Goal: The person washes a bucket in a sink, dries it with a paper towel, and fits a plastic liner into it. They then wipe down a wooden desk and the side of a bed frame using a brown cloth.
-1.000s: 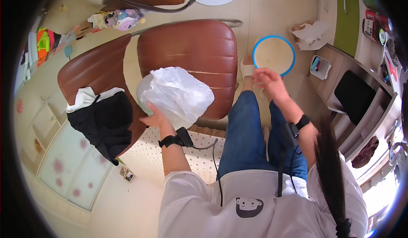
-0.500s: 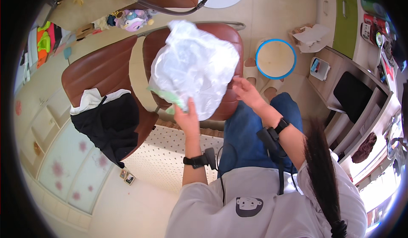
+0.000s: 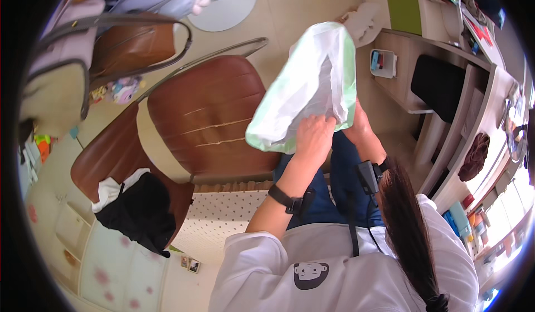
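A thin white plastic bag (image 3: pixel 329 47) with a pale green border is spread over my lap and beyond my knees. Its mouth faces up, so the crumpled white inside shows. My left hand (image 3: pixel 316 136) is at the near part of the mouth, fingers curled closed on the bag's plastic. At the bag's right side is my right hand (image 3: pixel 361 123), closed on the green border, with its fingertips partly hidden behind the plastic. What lies beneath the bag is hidden; the blue-rimmed bin cannot be seen.
A cracked brown leather chair seat (image 3: pixel 209 117) stands to the left, with black and white clothing (image 3: pixel 136 211) on a second chair. A brown handbag (image 3: pixel 134 47) is at the upper left. On the right are a desk shelf (image 3: pixel 398 94) and a small white box (image 3: pixel 383 64).
The bag has moved right, off the chair seat, and its mouth has spread open. My left hand has shifted right with it, and my right hand now holds its side. The view has turned.
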The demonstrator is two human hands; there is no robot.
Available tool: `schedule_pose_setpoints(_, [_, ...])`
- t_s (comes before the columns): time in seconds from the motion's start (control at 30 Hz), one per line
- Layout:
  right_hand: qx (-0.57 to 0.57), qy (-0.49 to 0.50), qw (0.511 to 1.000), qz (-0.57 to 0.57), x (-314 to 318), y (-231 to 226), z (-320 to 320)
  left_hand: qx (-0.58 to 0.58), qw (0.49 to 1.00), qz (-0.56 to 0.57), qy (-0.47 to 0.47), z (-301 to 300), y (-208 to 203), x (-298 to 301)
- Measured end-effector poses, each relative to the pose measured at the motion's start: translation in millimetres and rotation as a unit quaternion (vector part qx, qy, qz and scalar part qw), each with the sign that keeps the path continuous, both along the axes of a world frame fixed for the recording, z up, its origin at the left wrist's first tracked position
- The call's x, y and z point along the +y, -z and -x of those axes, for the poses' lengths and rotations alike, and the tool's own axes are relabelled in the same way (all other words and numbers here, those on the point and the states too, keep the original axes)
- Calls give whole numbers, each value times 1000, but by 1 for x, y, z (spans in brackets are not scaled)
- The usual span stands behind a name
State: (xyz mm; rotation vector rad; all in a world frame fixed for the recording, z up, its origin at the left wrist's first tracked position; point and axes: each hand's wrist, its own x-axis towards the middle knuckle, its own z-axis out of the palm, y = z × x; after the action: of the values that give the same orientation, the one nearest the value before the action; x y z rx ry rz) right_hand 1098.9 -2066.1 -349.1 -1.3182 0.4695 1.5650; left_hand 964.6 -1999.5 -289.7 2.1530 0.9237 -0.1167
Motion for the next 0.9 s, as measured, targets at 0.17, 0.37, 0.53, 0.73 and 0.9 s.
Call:
schedule_pose_setpoints(0.17, [1, 134, 985, -106, -27, 18, -24, 81, 991, -65, 81, -16, 80, -34])
schedule_pose_setpoints(0.37, [-215, -133, 962, 106, -81, 132, -42, -8, 995, 24, 93, -42, 97, -44])
schedule_pose_setpoints(0.53, [-231, 68, 955, 173, -99, 176, -43, -213, 970, -33, -110, -21, 51, -15])
schedule_pose_setpoints(0.73, [-210, 164, 953, 144, -106, 182, -30, -66, 819, 252, -512, 34, 170, -13])
schedule_pose_setpoints(0.9, [-213, 151, 955, 139, -106, 193, -23, -41, 901, 290, -319, -32, 237, -40])
